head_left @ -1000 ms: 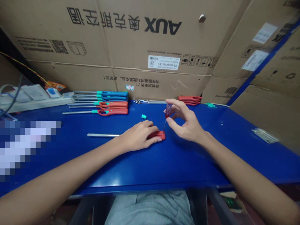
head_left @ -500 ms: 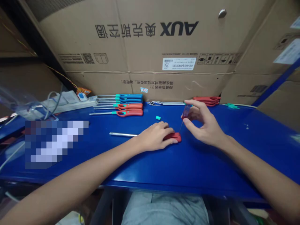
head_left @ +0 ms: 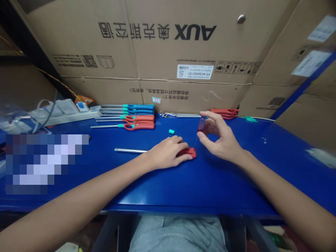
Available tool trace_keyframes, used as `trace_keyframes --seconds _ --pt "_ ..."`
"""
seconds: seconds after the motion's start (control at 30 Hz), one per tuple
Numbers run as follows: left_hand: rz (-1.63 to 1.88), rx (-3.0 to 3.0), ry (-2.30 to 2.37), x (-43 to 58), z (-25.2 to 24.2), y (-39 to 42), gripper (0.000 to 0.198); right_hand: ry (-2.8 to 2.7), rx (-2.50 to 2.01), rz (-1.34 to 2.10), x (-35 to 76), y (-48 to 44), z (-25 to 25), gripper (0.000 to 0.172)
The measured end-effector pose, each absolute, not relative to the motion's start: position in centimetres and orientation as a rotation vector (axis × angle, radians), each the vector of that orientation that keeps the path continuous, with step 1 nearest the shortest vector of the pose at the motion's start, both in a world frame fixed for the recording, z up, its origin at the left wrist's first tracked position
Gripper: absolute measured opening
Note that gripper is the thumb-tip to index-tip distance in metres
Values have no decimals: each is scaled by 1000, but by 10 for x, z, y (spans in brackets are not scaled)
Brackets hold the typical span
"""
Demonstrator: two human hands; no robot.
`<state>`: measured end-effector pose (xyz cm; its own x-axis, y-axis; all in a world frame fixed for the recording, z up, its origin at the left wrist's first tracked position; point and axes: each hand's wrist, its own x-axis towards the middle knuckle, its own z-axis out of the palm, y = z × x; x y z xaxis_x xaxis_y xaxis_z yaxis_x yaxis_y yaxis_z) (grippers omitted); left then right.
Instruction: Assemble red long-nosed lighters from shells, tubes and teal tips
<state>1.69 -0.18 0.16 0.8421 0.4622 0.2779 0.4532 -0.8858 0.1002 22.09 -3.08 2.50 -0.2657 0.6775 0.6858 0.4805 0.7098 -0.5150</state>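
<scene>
"What colour is the bench top (head_left: 231, 185)?"

"Glossy blue. The lighter handles (head_left: 139, 126) along it are red with teal collars, the row behind (head_left: 139, 106) blue with teal."

"And the small screwdriver (head_left: 201, 124)?"

"Clear red handle. The piece (head_left: 187, 152) beside it is solid red."

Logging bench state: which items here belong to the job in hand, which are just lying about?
In use: left hand, red lighter body, metal tube; right hand, small red-handled screwdriver.
Lying about: teal cap, lighter rows, red handle stack, power strip, AUX carton.
</scene>
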Motion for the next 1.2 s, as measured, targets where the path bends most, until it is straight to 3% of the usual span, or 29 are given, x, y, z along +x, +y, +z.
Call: trace_keyframes --seconds 1.2 --pt "442 2967 754 18 2 -1 42 -1938 -874 208 221 -34 27 51"
